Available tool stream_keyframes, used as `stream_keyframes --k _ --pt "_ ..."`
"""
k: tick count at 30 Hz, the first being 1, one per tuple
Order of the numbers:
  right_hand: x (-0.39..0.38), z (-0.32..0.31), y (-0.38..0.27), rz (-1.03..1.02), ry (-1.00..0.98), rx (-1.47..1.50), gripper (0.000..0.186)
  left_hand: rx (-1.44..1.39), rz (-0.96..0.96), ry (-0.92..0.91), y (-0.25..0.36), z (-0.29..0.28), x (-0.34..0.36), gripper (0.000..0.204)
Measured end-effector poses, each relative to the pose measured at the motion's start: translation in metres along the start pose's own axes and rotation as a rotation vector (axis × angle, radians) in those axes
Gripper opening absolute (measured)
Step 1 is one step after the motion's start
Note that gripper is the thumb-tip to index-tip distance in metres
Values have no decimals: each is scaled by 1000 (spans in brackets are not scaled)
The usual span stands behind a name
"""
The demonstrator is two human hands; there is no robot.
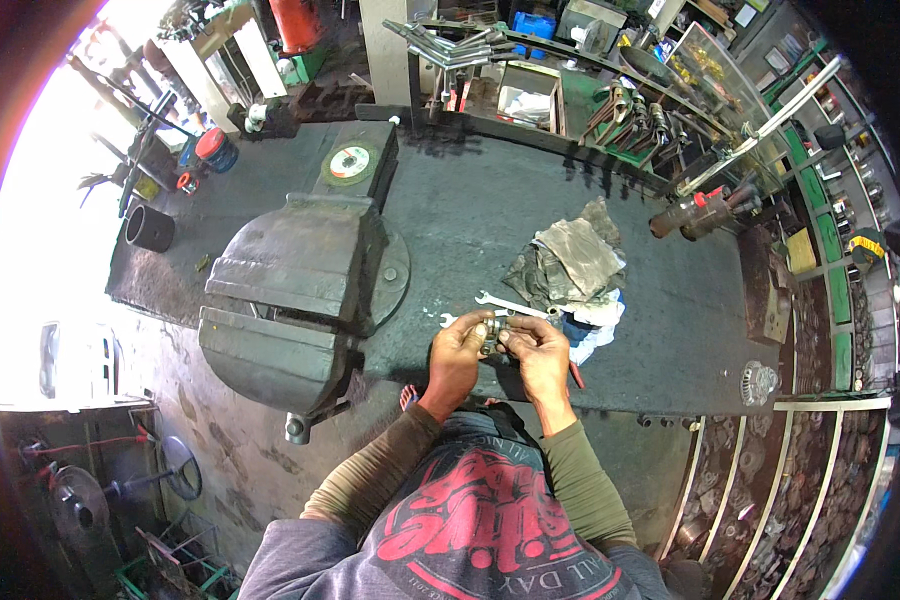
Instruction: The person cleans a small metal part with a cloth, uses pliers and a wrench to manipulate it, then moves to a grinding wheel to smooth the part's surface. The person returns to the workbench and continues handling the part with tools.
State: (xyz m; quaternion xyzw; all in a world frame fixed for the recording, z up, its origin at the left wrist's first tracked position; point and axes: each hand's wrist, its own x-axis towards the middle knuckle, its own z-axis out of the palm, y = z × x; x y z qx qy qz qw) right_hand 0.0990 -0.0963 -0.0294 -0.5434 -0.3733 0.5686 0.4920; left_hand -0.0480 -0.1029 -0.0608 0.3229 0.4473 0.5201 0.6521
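My left hand (458,352) and my right hand (535,352) meet in front of my body, just over the near edge of the workbench. Between the fingertips of both is a small metal fitting (492,338), roundish and dull; its exact kind is partly hidden by the fingers. Just beyond the hands lies an open-end wrench (505,303), and a second wrench's jaw (448,320) shows beside my left hand. A red-handled tool (576,374) pokes out to the right of my right hand.
A large bench vise (285,265) stands close on the left. Dirty rags (575,250) are heaped beyond my right hand. An abrasive disc (349,162) lies behind the vise. A toothed metal part (758,383) sits at the bench's right front corner. Shelves of parts (760,490) stand at the right.
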Motion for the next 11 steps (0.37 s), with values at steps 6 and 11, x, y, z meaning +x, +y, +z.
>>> stream_keyframes --k 6,11 --pt "7 -2 -3 -24 -45 -161 19 137 64 -15 -10 -9 11 28" --pt "4 -2 0 -73 -22 -230 18 111 42 33 -3 -3 9 26"
